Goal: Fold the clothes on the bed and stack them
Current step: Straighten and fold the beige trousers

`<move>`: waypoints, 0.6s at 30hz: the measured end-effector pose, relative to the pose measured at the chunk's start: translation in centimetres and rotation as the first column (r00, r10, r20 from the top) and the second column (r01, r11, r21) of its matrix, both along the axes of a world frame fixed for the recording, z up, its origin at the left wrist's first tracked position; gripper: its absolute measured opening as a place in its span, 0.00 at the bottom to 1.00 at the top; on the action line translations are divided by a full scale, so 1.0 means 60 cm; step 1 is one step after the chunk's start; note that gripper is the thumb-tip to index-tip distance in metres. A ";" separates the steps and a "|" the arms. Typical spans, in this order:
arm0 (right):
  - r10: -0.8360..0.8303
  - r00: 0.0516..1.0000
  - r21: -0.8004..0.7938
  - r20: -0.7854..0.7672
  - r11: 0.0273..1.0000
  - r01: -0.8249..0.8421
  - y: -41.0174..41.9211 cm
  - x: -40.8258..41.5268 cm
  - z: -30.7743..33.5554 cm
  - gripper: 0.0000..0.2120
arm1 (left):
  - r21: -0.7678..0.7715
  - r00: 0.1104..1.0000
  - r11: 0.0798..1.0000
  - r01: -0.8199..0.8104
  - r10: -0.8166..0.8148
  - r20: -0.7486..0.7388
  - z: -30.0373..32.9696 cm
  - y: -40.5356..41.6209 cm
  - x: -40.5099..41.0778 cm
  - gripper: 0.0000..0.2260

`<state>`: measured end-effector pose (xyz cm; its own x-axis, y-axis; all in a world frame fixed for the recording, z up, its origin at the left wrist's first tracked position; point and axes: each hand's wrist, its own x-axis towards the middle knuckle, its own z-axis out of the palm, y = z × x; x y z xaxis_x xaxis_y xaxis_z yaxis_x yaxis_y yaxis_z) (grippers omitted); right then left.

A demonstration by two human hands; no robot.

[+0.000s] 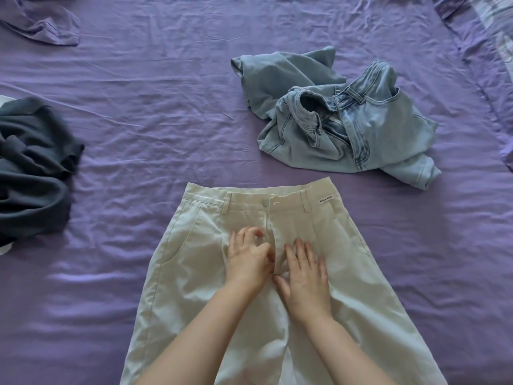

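Three unfolded garments and one pair of trousers spread flat lie on the purple bed (166,112). At nine o'clock, against the left edge, a dark grey garment (30,168) sits in a crumpled heap, with something white just showing beneath it. At eleven o'clock a lilac cloth (41,20) lies bunched near the top corner; whether it counts as clothing I cannot tell.

At six o'clock the beige trousers (194,273) lie front-up, waistband towards twelve o'clock, legs running out of view below. Both hands work at the fly. The left hand (248,261) has its fingers (249,232) curled, seemingly pinching the fabric or zip at the fly's left edge, though what exactly it pinches is too small to tell. The right hand (304,276) lies flat just beside it, fingers straight and slightly apart, pressing the cloth down.

At two o'clock the light blue jeans (341,123) sit rumpled, well apart from the trousers. At the far right edge a patterned bedcover (494,31) shows.

The step in hand looks like closing or smoothing the fly before the first fold. Next, one leg probably needs bringing over the other lengthwise, which calls for gripping an outer seam and keeping the waistband aligned. No stack exists yet.
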<state>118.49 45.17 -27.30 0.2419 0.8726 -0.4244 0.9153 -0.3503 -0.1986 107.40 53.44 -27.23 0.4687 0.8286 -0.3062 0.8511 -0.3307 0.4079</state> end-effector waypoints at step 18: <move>-0.058 0.996 0.000 -0.067 0.998 0.058 0.008 -0.010 -0.006 0.36 | 0.120 0.992 0.985 0.124 -0.122 -0.027 0.010 0.033 0.003 0.06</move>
<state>117.92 45.66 -27.65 0.2637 0.8586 -0.4397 0.8781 -0.4023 -0.2590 107.58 55.44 -26.66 0.5645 0.7963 -0.2174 0.8081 -0.4793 0.3425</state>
